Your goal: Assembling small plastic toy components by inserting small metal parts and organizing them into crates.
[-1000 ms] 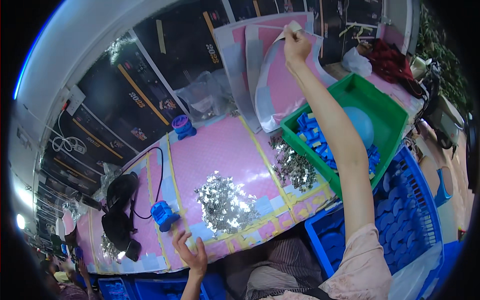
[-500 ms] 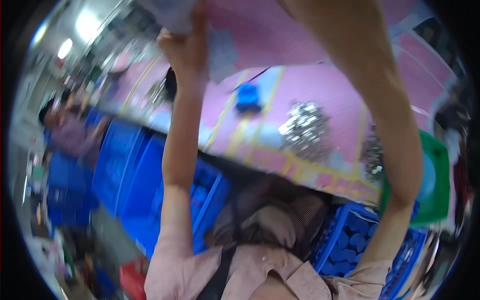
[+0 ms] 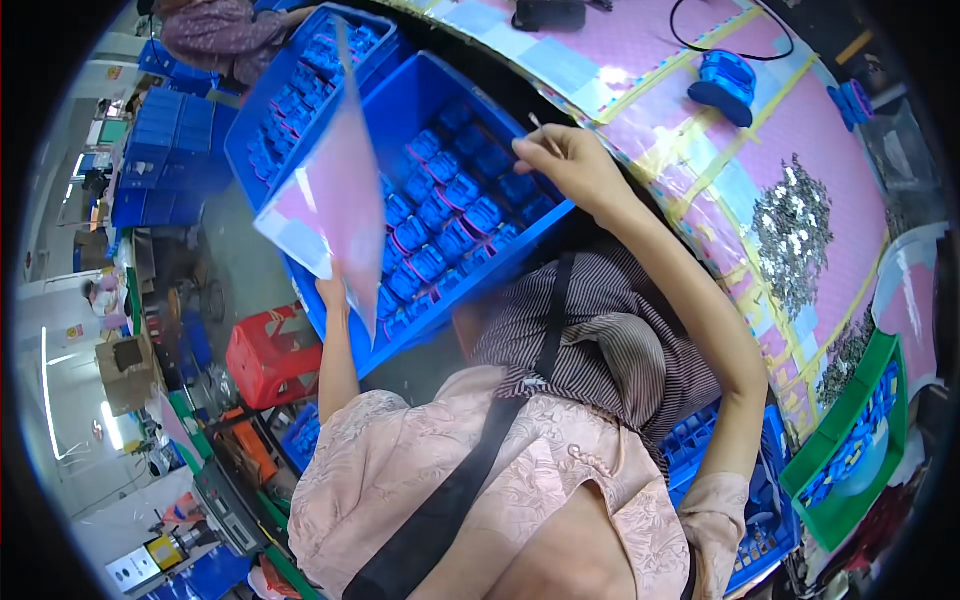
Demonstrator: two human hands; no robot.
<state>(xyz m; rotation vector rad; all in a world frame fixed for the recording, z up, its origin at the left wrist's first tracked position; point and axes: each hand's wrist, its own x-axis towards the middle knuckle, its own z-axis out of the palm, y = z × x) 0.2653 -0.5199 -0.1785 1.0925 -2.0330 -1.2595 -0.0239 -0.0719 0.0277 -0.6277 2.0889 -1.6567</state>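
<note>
My left hand (image 3: 334,288) grips the lower edge of a thin pink sheet (image 3: 335,200) with pale edges. The sheet stands upright and bent, over the left side of a blue crate (image 3: 405,88). Inside that crate, blue moulded parts (image 3: 440,215) with pink-edged bases lie in rows. My right hand (image 3: 580,170) is closed in a pinch above the crate's right rim, beside the table edge. A thin metallic piece (image 3: 541,124) sticks up from its fingers; its kind is too small to make out.
On the pink-covered table (image 3: 680,60) to the right are a blue part (image 3: 724,84), a heap of small shiny metal pieces (image 3: 792,235) and a black cable. A green bin (image 3: 850,440) stands at the right. Another blue crate (image 3: 300,95), a red stool (image 3: 268,355) and a co-worker (image 3: 225,38) are at the left.
The view has swung left from the table to the crates. The sheet, held over the table before, is now above the blue crate. My right hand has come down beside the crate's rim.
</note>
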